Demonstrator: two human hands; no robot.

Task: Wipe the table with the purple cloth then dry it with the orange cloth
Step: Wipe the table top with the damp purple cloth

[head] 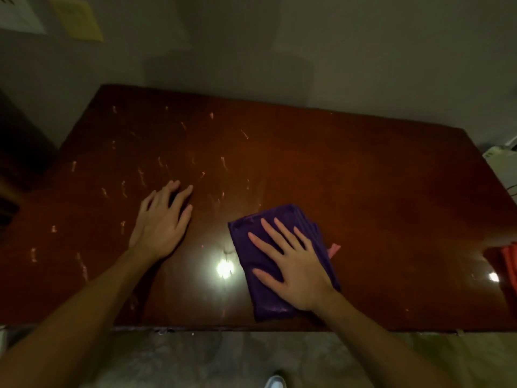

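A folded purple cloth lies on the glossy brown table near its front edge. My right hand presses flat on top of the cloth with the fingers spread. My left hand rests flat on the bare tabletop to the left of the cloth, fingers apart and holding nothing. The orange cloth shows only partly at the table's right edge. Several pale smears and droplets are scattered over the left half of the table.
A grey wall runs behind the table, with papers pinned at the upper left. A white object sits off the right end. Bright light reflections glare on the tabletop. The floor and a shoe tip appear below the front edge.
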